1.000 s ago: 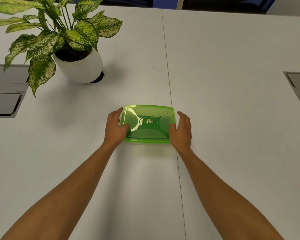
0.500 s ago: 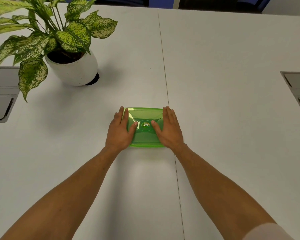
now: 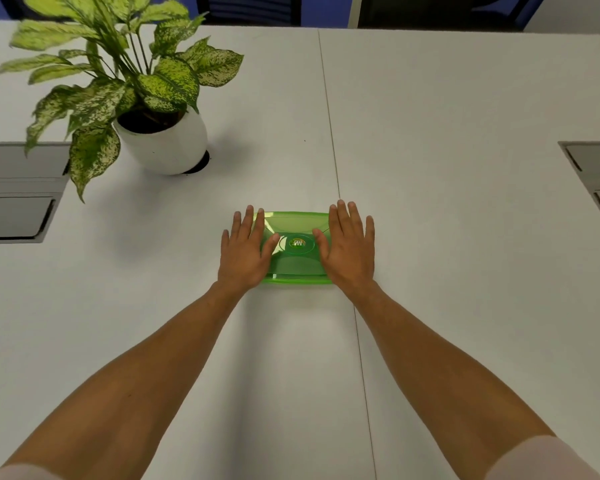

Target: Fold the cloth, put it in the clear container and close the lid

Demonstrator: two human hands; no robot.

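Note:
A clear container with a translucent green lid (image 3: 297,249) sits on the white table in the middle of the head view. The lid lies on top of the container. My left hand (image 3: 246,252) rests flat, palm down, on the lid's left end, fingers spread. My right hand (image 3: 349,249) lies flat on the lid's right end in the same way. Neither hand grips anything. The cloth is not visible; the green lid hides the inside of the container.
A potted plant in a white pot (image 3: 163,142) stands at the back left. Grey cable hatches are set into the table at the left edge (image 3: 16,192) and right edge (image 3: 593,181). A seam (image 3: 329,133) runs down the table past the container.
Both hands went from holding the lid's two ends to lying flat on top of it. Since half a second ago they have slid slightly outward.

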